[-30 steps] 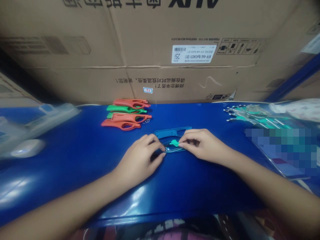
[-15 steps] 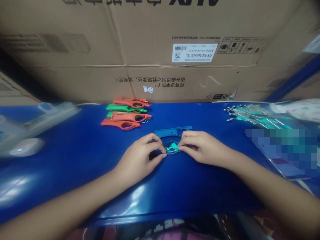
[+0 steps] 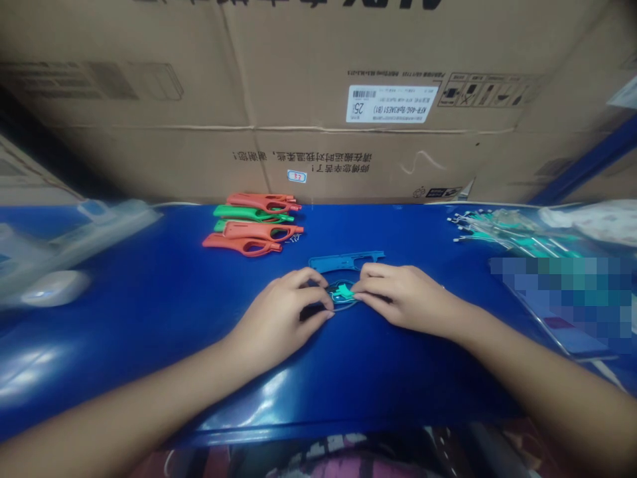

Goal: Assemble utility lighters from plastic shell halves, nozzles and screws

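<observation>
My left hand [image 3: 286, 309] is closed, thumb and forefinger pinched at the left end of a blue piece [image 3: 339, 302] that looks like half of a lighter casing. Fingers cover much of it. A small green plastic part [image 3: 342, 291] lies over that piece, with the fingertips of my right hand [image 3: 398, 292] pinched on its right side. A thin pale loop curves below the part. Just beyond both hands rests another blue casing half [image 3: 343, 261], with a handle opening at its right end.
Orange lighter casings [image 3: 243, 243] and a green one [image 3: 239, 213] are stacked back left. Several green parts with wires [image 3: 497, 226] lie back right, near a phone-like flat object [image 3: 572, 318]. A white mouse-like object [image 3: 56, 288] sits left. A cardboard box [image 3: 298, 99] stands behind the blue table [image 3: 378, 378].
The green part has shifted slightly left over the blue piece, with my right fingertips following. My left hand keeps its pinch. The whole view has moved a little.
</observation>
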`<action>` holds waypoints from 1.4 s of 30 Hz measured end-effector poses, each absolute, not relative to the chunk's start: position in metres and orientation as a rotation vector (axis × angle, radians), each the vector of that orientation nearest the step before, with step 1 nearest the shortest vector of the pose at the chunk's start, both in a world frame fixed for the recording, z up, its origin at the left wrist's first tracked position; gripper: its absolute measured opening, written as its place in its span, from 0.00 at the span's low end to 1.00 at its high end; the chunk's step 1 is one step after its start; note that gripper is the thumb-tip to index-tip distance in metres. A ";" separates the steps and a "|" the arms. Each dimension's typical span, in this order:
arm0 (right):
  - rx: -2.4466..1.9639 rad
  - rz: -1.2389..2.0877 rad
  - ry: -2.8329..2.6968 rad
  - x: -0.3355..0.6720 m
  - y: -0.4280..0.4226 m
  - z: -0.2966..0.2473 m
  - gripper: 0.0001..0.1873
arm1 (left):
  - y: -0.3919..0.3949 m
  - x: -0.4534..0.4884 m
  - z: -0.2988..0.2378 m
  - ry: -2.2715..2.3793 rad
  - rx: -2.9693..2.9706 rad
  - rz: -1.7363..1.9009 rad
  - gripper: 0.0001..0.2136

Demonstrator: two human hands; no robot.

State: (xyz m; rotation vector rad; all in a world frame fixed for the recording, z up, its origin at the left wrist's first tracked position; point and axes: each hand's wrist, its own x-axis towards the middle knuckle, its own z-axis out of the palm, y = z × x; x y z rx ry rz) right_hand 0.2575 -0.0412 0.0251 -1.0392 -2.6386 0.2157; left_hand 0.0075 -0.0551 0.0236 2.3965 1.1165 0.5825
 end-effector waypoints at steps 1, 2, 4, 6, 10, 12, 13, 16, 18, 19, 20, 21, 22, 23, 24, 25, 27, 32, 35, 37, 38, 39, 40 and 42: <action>-1.040 0.187 -2.647 0.257 -0.041 0.024 0.11 | -0.055 0.008 0.024 1.109 2.394 0.587 0.04; -1.036 0.168 -2.650 0.257 -0.042 0.024 0.11 | -0.055 0.008 0.024 1.103 2.391 0.590 0.04; -1.018 0.152 -2.643 0.255 -0.042 0.022 0.11 | -0.055 0.008 0.025 1.093 2.385 0.587 0.04; -0.996 0.151 -2.627 0.255 -0.042 0.020 0.11 | -0.055 0.007 0.025 1.083 2.377 0.584 0.04; -0.933 0.174 -2.586 0.255 -0.040 0.016 0.11 | -0.053 0.006 0.025 1.060 2.328 0.591 0.03; -0.898 0.189 -2.563 0.255 -0.038 0.014 0.11 | -0.053 0.006 0.026 1.049 2.310 0.596 0.03; -0.885 0.195 -2.552 0.254 -0.038 0.014 0.10 | -0.053 0.006 0.026 1.046 2.304 0.599 0.03; -0.862 0.208 -2.527 0.254 -0.037 0.012 0.10 | -0.053 0.006 0.027 1.044 2.274 0.601 0.06; -0.855 0.224 -2.514 0.253 -0.038 0.012 0.10 | -0.053 0.006 0.026 1.051 2.245 0.600 0.07; -0.852 0.241 -2.506 0.253 -0.038 0.012 0.10 | -0.053 0.006 0.026 1.052 2.231 0.602 0.08; -0.850 0.264 -2.500 0.252 -0.038 0.013 0.10 | -0.052 0.006 0.025 1.057 2.218 0.609 0.08; -0.847 0.287 -2.492 0.252 -0.039 0.013 0.10 | -0.052 0.006 0.025 1.067 2.202 0.617 0.08; -0.843 0.307 -2.486 0.252 -0.039 0.013 0.10 | -0.051 0.006 0.024 1.082 2.184 0.621 0.08; -0.837 0.319 -2.480 0.252 -0.039 0.013 0.10 | -0.051 0.006 0.024 1.101 2.163 0.621 0.08; -0.831 0.323 -2.475 0.252 -0.039 0.013 0.10 | -0.050 0.006 0.024 1.121 2.140 0.617 0.09; -0.826 0.324 -2.470 0.252 -0.039 0.013 0.10 | -0.050 0.006 0.024 1.138 2.118 0.609 0.09; -0.813 0.324 -2.457 0.252 -0.039 0.012 0.09 | -0.049 0.006 0.025 1.158 2.077 0.588 0.09; -0.786 0.338 -2.441 0.251 -0.040 0.011 0.09 | -0.047 0.005 0.026 1.175 2.017 0.557 0.10; -0.773 0.360 -2.422 0.250 -0.041 0.010 0.08 | -0.046 0.005 0.025 1.181 1.998 0.547 0.10; -0.770 0.391 -2.399 0.249 -0.041 0.010 0.08 | -0.046 0.004 0.025 1.185 1.994 0.543 0.10; -0.773 0.408 -2.388 0.249 -0.041 0.010 0.08 | -0.046 0.004 0.025 1.185 1.993 0.544 0.10; -0.778 0.419 -2.379 0.249 -0.041 0.009 0.08 | -0.046 0.004 0.025 1.185 1.992 0.548 0.10; -0.782 0.426 -2.376 0.249 -0.040 0.009 0.08 | -0.047 0.004 0.025 1.185 1.990 0.551 0.10; -0.786 0.424 -2.391 0.249 -0.040 0.009 0.08 | -0.047 0.004 0.025 1.187 1.982 0.549 0.10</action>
